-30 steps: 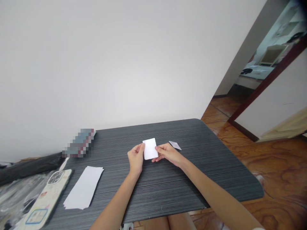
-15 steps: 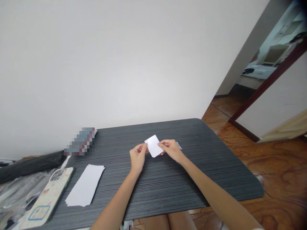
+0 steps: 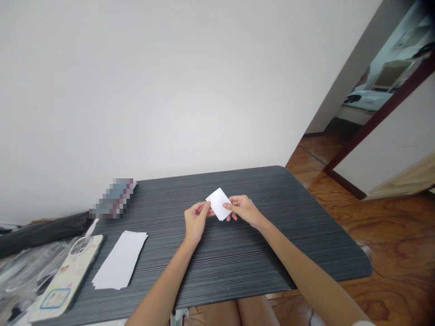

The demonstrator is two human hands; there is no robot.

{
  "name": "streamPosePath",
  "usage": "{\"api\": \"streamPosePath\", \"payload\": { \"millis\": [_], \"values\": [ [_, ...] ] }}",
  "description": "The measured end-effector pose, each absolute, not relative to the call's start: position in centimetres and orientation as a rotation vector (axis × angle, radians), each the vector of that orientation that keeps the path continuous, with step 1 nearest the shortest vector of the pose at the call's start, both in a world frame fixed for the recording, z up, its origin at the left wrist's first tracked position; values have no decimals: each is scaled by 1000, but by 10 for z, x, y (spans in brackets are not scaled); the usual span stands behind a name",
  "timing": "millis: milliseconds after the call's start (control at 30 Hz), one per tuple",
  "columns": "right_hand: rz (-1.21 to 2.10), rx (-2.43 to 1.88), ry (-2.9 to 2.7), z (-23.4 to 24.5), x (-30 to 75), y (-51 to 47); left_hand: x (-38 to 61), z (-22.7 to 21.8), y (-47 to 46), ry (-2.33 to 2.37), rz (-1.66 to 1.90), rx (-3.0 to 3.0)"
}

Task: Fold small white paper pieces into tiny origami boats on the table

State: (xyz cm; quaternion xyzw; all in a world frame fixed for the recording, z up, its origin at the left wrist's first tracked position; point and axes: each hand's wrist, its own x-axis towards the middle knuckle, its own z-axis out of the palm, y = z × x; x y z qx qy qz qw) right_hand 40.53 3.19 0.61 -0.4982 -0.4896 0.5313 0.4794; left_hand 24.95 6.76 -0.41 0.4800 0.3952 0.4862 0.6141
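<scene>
You hold a small white slip of paper (image 3: 219,203) between both hands above the middle of the dark, striped counter (image 3: 238,258), a little nearer its far edge than its near one. Your left hand (image 3: 195,219) pinches the slip's lower left corner between thumb and fingertips, and your right hand (image 3: 243,209) pinches its right edge the same way. Both hands are closed narrowly on the paper. The slip is tilted, its upper corner pointing toward the wall, and it sits between the two hands and slightly beyond them, lifted off the counter's surface. Toward the counter's left edge a stack of white sheets (image 3: 118,260) lies flat, well apart from your hands. A phone (image 3: 66,276) in a patterned case lies face down just beside the stack, at the near left corner.
</scene>
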Motion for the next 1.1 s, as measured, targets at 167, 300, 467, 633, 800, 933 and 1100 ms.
{"api": "streamPosePath", "payload": {
  "millis": [167, 300, 467, 633, 800, 933, 1100],
  "values": [
    [1188, -1267, -1170, -1, 404, 35, 251, -4, 65, 922, 1087, 1181],
    [1146, -1257, -1163, -9, 401, 37, 251, -10, 64, 925, 1021, 1373],
    [880, -1208, -1291, -4, 403, 35, 245, -8, 68, 986, 1048, 1904],
    [801, -1249, -1407, 5, 407, 32, 243, 2, 66, 841, 961, 2204],
    [942, -1238, -1114, -1, 407, 36, 243, 0, 66, 870, 1022, 2139],
    [1017, -1212, -966, -3, 407, 38, 242, -4, 68, 919, 1056, 2082],
    [1008, -1243, -976, -1, 407, 36, 242, -5, 69, 964, 1070, 2033]
  ]
}}
